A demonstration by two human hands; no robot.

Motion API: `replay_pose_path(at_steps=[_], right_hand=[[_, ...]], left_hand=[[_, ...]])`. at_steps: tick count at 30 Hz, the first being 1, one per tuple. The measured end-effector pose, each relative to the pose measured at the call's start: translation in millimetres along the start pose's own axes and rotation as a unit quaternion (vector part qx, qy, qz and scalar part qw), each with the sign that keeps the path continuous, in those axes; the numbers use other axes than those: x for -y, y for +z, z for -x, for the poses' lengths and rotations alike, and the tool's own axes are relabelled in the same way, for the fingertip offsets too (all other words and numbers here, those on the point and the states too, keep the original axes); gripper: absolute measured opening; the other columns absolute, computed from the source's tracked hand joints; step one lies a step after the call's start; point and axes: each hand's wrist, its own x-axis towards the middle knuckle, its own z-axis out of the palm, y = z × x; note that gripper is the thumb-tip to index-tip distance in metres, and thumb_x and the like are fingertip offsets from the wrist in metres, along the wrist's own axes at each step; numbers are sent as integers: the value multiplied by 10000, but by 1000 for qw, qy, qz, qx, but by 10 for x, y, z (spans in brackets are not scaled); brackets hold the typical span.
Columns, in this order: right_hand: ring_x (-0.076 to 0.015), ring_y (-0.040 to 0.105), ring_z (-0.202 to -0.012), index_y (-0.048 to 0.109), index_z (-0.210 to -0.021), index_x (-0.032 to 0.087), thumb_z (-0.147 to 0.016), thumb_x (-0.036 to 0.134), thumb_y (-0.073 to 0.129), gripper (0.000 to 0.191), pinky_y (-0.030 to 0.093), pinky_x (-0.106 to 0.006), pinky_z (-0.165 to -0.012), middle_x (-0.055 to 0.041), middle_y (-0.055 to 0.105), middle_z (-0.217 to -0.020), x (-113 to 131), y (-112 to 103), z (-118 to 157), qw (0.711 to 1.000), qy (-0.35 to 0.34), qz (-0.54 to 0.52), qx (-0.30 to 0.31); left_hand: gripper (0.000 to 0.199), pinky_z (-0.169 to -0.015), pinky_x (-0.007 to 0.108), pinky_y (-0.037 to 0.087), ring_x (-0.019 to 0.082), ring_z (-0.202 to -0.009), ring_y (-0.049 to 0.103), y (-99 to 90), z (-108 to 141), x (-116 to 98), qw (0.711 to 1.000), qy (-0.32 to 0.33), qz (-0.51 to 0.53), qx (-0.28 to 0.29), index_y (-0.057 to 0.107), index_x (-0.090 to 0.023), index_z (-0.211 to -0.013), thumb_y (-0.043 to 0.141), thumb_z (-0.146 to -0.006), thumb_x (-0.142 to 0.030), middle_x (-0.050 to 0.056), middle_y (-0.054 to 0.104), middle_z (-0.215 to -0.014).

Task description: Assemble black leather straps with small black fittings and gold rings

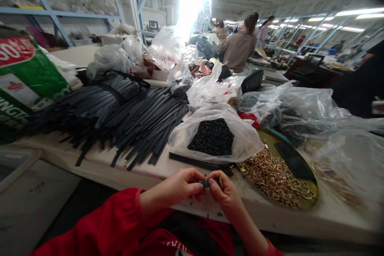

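Observation:
Close to the table's front edge, my left hand [180, 186] and my right hand [225, 192] meet fingertip to fingertip. Both pinch a short dark strap piece [204, 184], mostly covered by the fingers. Whether a buckle is on it I cannot tell. Just beyond, an open clear plastic bag [249, 144] holds many small black pieces that look like strap loops [211, 138]. To the right lies a round yellow-green tray [313, 198] with a heap of gold metal buckles [274, 176]. Bundles of long flat black straps [144, 122] spread over the table at left.
A dark phone-like slab [295, 161] rests on the tray. Filled plastic bags [300, 100] crowd the back and right of the table [153, 174]. A green printed sack [33, 76] stands far left. Beyond, a co-worker [240, 50] faces away among blue racks.

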Motion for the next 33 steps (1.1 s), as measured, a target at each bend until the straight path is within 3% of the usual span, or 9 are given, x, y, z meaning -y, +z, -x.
replay_pose_path(at_steps=[4, 10, 15, 19, 23, 33], right_hand=[[-108, 452, -545, 502, -720, 203, -760, 394, 509, 195, 358, -229, -528, 39, 496, -582, 9, -5, 90, 997, -32, 69, 12], [-110, 442, -503, 496, -736, 207, -778, 398, 476, 196, 330, -235, -497, 39, 496, -562, -71, 71, 104, 993, -28, 115, -22], [-111, 444, -509, 503, -752, 207, -800, 387, 458, 192, 330, -235, -501, 39, 482, -567, -171, 57, 117, 992, -31, 119, 23], [-110, 451, -524, 502, -758, 203, -807, 390, 456, 198, 338, -231, -504, 29, 496, -591, -191, 11, 169, 994, -18, 105, 38], [-99, 404, -504, 491, -784, 201, -812, 393, 449, 198, 320, -218, -472, 50, 428, -570, -213, -15, 148, 992, -7, 119, 49], [-110, 481, -548, 490, -799, 200, -855, 331, 384, 178, 378, -218, -508, 16, 524, -629, -182, -53, -14, 966, -88, 229, 79]], left_hand=[[292, -537, 207, 386, 92, -557, 523, 20, 10, 53, 999, -9, 4, 31, 583, -99, -949, 487, -685, -177, -5, 602, -628], [401, -575, 238, 410, 120, -614, 547, 1, -7, 138, 998, -24, 62, 17, 529, -92, -1043, 542, -667, -230, 12, 597, -668], [335, -596, 226, 411, 109, -617, 541, 17, -17, 109, 997, -44, 70, 10, 567, -88, -968, 515, -657, -200, 15, 589, -676], [282, -517, 201, 390, 92, -546, 511, -12, -8, 106, 997, -57, -17, 43, 577, -111, -898, 479, -725, -312, 13, 588, -693], [413, -433, 187, 303, 76, -455, 400, -95, -8, 122, 982, -73, -155, 81, 580, -127, -766, 348, -811, -465, -19, 516, -561], [285, -457, 192, 290, 77, -483, 382, -207, -97, 95, 984, -70, -140, 82, 518, -144, -647, 394, -797, -352, -38, 476, -550]])
